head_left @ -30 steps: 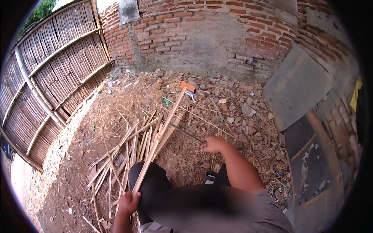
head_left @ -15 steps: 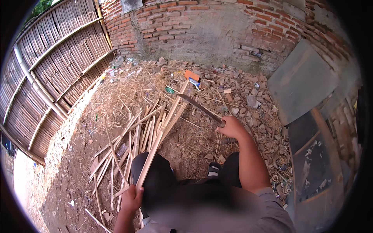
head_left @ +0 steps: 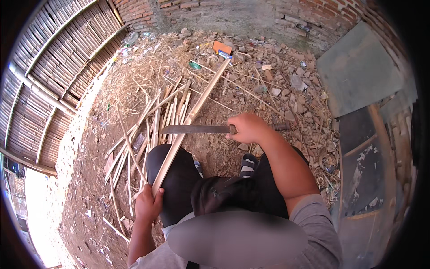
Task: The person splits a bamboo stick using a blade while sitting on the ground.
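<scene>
My left hand [head_left: 150, 202] is closed round the near end of a long pale bamboo strip [head_left: 202, 99]. The strip slants up and right, passing over my left thigh toward the rubble. In my right hand [head_left: 250, 127] is the handle of a machete [head_left: 197, 129], its dark blade pointing left. That blade lies level across the strip around its middle; whether it presses into the bamboo I cannot tell. Beside and beyond my left knee, several loose bamboo strips [head_left: 156, 117] lie in a heap on the dirt.
Broken brick and stones [head_left: 286, 85] cover the ground ahead and right, with an orange piece [head_left: 221, 47] among them. A bamboo fence [head_left: 62, 58] stands left, a brick wall [head_left: 224, 20] at the back. Grey boards [head_left: 358, 71] lean at right. My sandalled feet are between my knees.
My right hand has brought the machete nearer and left, turning its blade from slanted to level across the strip. My left hand keeps its hold. The view has tilted downward.
</scene>
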Motion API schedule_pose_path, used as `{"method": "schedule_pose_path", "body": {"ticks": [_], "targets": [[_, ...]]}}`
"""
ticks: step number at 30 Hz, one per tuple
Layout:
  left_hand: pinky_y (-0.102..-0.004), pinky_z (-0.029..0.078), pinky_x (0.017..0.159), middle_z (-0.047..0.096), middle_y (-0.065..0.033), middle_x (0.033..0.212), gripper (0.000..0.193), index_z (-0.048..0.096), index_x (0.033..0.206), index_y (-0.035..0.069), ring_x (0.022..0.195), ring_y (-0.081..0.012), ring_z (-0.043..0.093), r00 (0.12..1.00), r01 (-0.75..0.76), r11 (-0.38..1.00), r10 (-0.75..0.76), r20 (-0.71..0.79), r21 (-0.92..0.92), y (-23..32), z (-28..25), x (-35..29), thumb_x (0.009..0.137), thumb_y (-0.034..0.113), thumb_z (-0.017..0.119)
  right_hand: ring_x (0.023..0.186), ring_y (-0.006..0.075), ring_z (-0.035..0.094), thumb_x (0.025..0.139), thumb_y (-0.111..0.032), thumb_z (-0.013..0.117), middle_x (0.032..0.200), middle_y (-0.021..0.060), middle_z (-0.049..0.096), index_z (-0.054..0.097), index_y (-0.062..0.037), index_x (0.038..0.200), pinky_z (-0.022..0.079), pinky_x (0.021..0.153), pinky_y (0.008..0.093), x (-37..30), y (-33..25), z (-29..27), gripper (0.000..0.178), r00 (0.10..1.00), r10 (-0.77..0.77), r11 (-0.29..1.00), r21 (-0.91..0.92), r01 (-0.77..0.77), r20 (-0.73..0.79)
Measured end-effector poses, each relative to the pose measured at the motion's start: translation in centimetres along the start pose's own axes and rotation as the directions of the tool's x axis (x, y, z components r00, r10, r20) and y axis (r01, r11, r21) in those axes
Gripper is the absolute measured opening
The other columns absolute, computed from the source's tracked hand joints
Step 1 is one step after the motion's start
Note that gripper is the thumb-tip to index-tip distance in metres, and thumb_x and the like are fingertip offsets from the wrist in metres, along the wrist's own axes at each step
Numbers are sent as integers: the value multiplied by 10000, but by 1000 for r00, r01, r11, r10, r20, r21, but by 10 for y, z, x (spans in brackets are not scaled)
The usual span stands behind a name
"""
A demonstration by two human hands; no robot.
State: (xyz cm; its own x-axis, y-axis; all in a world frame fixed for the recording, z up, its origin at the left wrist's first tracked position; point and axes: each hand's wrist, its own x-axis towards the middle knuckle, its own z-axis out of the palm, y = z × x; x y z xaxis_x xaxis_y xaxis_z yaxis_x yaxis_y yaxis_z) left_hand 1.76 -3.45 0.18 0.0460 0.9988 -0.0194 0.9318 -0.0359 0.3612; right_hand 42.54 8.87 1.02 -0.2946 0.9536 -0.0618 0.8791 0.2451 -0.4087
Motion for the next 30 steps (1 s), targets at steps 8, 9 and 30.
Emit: {"method": "schedule_pose_path", "body": {"ticks": [8,9,30], "targets": [[-540,466,685,632,-291,764,502,548,807,-5,783,-505,623,981,67,995,-52,189,-77,-13,-10,29,946,475,590,864,357,678,814,-363,756,858,156,686,684,-95,1005,527,761,471,6,20,-9,337,987,159,978,144,-154,-19],[-540,466,685,632,-291,764,502,548,807,-5,783,-505,623,984,59,995,-44,173,-84,-12,-12,28,946,475,590,875,354,680,817,-359,755,879,162,691,687,-91,1029,527,771,467,6,17,-9,349,986,162,979,132,-155,-40],[-551,475,689,628,-291,740,516,549,813,-14,777,-497,630,990,33,998,-24,136,-59,-4,-14,19,921,486,621,925,351,678,789,-357,764,948,173,699,682,-81,1068,532,797,454,13,15,9,400,986,141,972,174,-155,89]]}}
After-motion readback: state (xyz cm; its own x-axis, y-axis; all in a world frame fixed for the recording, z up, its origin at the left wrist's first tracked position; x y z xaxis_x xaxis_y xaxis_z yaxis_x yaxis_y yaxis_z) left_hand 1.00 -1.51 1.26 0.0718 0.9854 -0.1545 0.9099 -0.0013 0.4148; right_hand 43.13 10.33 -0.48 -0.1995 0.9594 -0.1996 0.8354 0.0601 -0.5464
